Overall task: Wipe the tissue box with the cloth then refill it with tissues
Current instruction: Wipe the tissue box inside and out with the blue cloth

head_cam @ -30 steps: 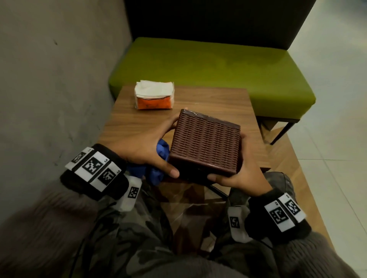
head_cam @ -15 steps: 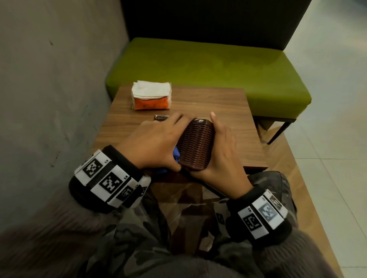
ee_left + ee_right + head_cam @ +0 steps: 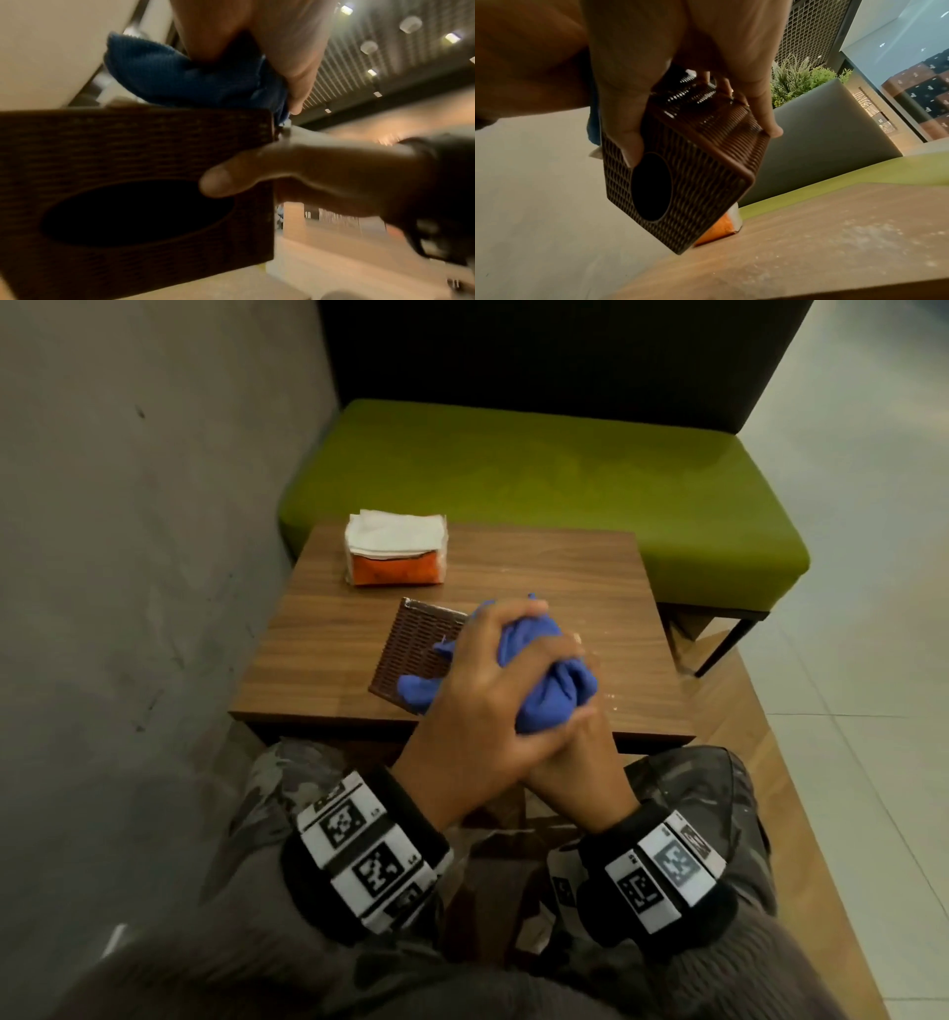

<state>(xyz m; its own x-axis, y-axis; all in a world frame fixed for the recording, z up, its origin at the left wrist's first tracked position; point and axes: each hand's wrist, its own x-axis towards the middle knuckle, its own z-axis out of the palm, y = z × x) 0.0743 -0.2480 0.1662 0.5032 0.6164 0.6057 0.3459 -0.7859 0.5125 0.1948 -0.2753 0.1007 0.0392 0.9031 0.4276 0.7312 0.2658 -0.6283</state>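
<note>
The brown woven tissue box (image 3: 418,649) is held tilted just above the wooden table (image 3: 565,567). My right hand (image 3: 580,742) grips it from below, and the right wrist view shows the thumb (image 3: 628,142) beside the dark oval opening of the box (image 3: 706,172). My left hand (image 3: 513,654) clutches the bunched blue cloth (image 3: 549,685) and presses it on the box's upper side. In the left wrist view the cloth (image 3: 180,81) lies on the top edge of the box (image 3: 128,162). A pack of white tissues in an orange wrapper (image 3: 395,552) stands at the table's far left.
A green padded bench (image 3: 513,464) with a dark backrest stands right behind the table. A grey wall (image 3: 128,557) runs along the left side. Tiled floor (image 3: 873,660) lies to the right. My knees are under the table's near edge.
The box has been turned from standing on edge to lying flatter. My left hand has come over its top with the cloth, which now shows in full.
</note>
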